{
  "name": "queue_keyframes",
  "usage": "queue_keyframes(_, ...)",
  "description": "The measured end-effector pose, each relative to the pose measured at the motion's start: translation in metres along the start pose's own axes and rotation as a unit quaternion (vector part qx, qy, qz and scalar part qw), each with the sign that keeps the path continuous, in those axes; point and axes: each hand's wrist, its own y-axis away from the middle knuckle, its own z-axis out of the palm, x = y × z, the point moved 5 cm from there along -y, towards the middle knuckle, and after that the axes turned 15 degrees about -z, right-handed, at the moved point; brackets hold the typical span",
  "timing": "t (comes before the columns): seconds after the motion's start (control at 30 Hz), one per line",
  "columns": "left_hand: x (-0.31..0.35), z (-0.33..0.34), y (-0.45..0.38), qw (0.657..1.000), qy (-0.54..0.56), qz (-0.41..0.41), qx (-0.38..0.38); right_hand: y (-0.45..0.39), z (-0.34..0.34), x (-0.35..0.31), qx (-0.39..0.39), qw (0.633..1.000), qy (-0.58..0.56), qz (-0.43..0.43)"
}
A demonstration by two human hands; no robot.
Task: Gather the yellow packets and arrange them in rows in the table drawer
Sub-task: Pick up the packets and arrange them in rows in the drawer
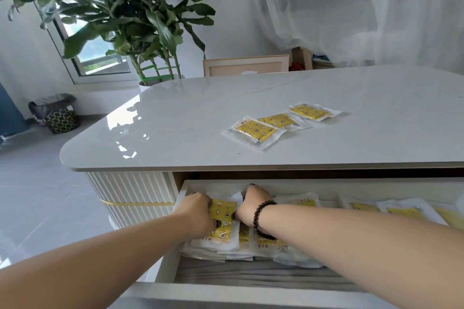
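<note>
1. Daylight from a curtained window falls across a glossy white table [175, 118] with a potted plant [130, 7] at 11 o'clock.
2. Below the tabletop, the pulled-out table drawer [251, 296] holds yellow packets in overlapping rows toward 3 o'clock.
3. Both hands reach into its left end: the left hand [197, 209] and the right hand [252, 204], wearing a dark bead bracelet [263, 221], curl their fingers onto opposite edges of the top packet [222, 221], apparently squaring it on its stack.
4. Three loose packets [278, 123] wait on the tabletop at 1 o'clock, not yet gathered.
5. Each packet is a clear sleeve around a yellow, star-printed insert.
</note>
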Motion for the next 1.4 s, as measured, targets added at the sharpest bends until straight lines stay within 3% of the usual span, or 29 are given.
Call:
queue_keyframes(0.33,0.003,-0.009,-0.001,0.998,-0.052,0.024,0.026,0.012,-0.017,-0.002,0.026,0.999,-0.001,-0.033)
queue_keyframes(0.6,0.027,-0.071,0.032,0.978,0.153,0.093,0.111,0.055,-0.057,0.001,0.002,0.996,-0.07,-0.058)
queue_keyframes(0.73,0.042,-0.086,0.044,0.962,0.201,0.116,0.142,0.066,-0.094,0.0,0.059,0.991,-0.096,-0.074)
queue_keyframes(0.93,0.063,-0.087,0.038,0.964,0.166,0.142,0.153,0.062,-0.137,0.008,0.123,0.977,-0.153,-0.08)
queue_keyframes(1.03,0.076,-0.089,0.021,0.962,0.175,0.129,0.166,0.045,-0.156,0.016,0.205,0.96,-0.167,-0.086)
queue_keyframes(1.17,0.093,-0.084,-0.002,0.964,0.206,0.067,0.154,0.014,-0.183,0.038,0.31,0.941,-0.082,-0.106)
queue_keyframes(1.33,0.11,-0.085,-0.027,0.971,0.161,0.003,0.178,-0.017,-0.185,0.057,0.274,0.953,0.069,-0.113)
queue_keyframes(1.4,0.114,-0.086,-0.036,0.976,0.13,-0.003,0.177,-0.023,-0.187,0.052,0.293,0.933,0.157,-0.139)
